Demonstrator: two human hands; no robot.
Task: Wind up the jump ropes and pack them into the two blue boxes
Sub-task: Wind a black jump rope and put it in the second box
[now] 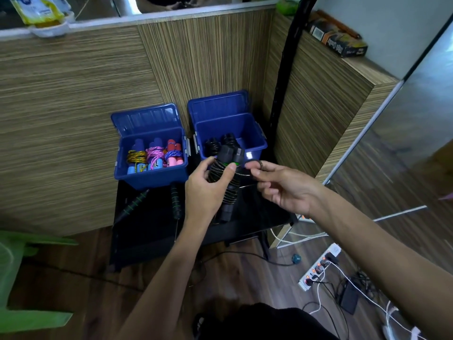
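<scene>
Near floor: power strip [318, 268] with white and black cables lying at right, green plastic chair [14, 273] sitting at left edge. Both forearms reaching up from the near edge toward the small black desk [147, 231].

Left hand [206, 187] gripping a pair of black jump rope handles [226, 182] bundled together, fingers and thumb curling round them; thin rope coiling around the handles, a bit of green showing near the thumb. Bundle tilting, upper ends pointing far, right over the near rim of the right box. Right hand [277, 185] just beside the bundle on the right, thumb and forefinger pinching the thin rope strand [247, 173] running from the bundle.

Another black rope with green-banded handles [133, 204] lying unwound on the desk, left of the hands.

Farther: two blue boxes sitting side by side at the far desk edge, lids standing open against the wood-grain wall. Left blue box [149, 177] holding wound ropes with blue, pink and red handles [154, 155]. Right blue box [259, 141] holding black wound ropes [220, 141].
</scene>
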